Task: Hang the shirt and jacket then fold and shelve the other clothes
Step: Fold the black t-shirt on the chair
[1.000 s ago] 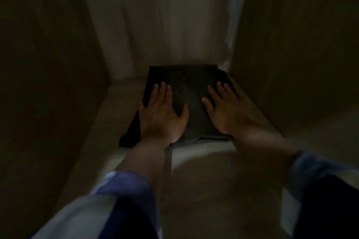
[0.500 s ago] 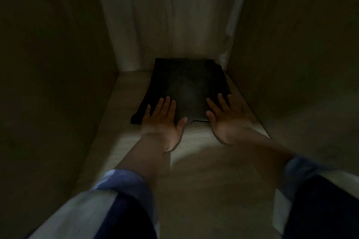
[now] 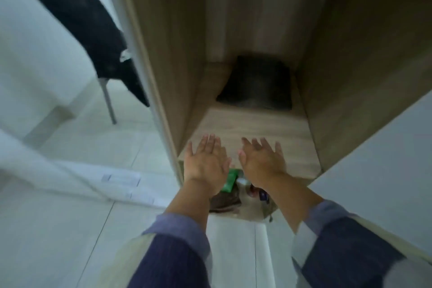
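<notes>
A folded black garment [image 3: 256,83] lies flat at the back of a wooden wardrobe shelf [image 3: 254,128]. My left hand [image 3: 205,161] and my right hand [image 3: 260,159] hover side by side over the shelf's front edge, fingers straight and spread, holding nothing. Both are well clear of the garment. A dark garment [image 3: 79,16] hangs over a chair at the upper left, outside the wardrobe.
The wardrobe's side panels [image 3: 168,54] close in the shelf on both sides. Below the shelf sit small items, among them a green packet [image 3: 230,180] and a brown thing [image 3: 225,201]. White paper sheets [image 3: 121,182] lie on the pale tiled floor. A chair leg [image 3: 108,100] stands left.
Both hands lifted off the black garment and drew back to the shelf's front edge. The garment stays at the back. The view pulled out of the dark wardrobe into the room.
</notes>
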